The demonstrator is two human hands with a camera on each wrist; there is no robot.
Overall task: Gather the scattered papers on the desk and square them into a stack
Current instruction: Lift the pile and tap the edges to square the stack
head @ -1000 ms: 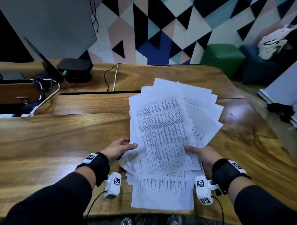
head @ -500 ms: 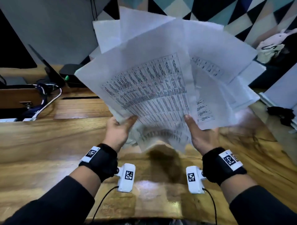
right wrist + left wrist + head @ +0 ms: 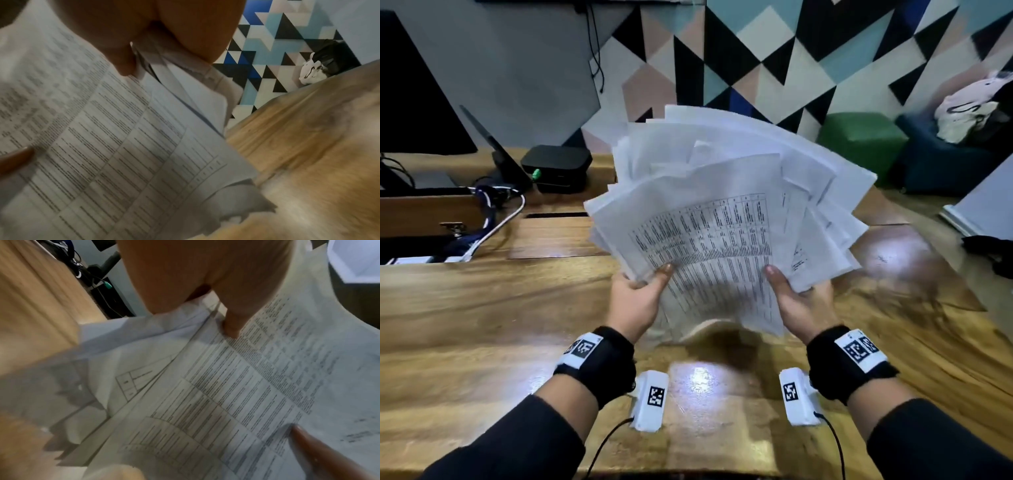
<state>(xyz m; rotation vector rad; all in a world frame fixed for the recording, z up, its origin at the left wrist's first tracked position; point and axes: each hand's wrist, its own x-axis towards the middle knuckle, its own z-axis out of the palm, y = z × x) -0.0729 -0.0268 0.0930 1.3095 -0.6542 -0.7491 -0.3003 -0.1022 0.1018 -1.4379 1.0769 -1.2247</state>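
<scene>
Spanning the view, the wooden counter [image 3: 482, 308] is lying beneath the fanned papers [image 3: 722, 212] I am holding raised above it, my left grip [image 3: 633, 301] and right grip [image 3: 801, 301] pinching their lower edges, thumbs on top.

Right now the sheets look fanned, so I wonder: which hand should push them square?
Probably the right hand: the papers fan out toward its side, while the left hand grips the tighter corner as a pivot.
</scene>
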